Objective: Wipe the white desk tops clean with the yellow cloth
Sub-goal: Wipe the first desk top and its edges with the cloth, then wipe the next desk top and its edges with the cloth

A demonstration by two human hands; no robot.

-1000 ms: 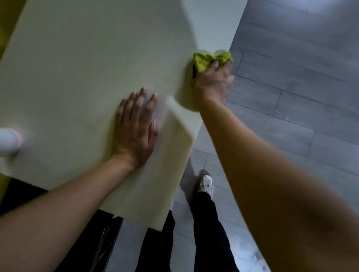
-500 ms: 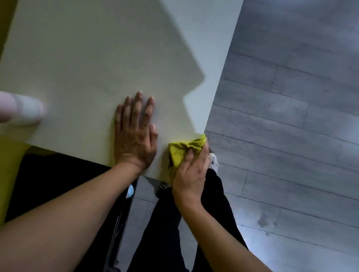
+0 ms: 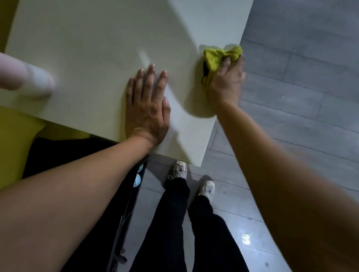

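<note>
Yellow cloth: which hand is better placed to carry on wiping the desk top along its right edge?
The right hand. It already grips the yellow cloth at the right edge of the white desk top. The left hand lies flat, fingers straight, apart from the cloth.

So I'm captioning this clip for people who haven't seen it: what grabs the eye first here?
The yellow cloth, bunched under the right hand at the white desk top's right edge, stands out first. Next is the left hand, flat on the desk near its front edge. A blurred pink and white bottle sits at the far left.
</note>
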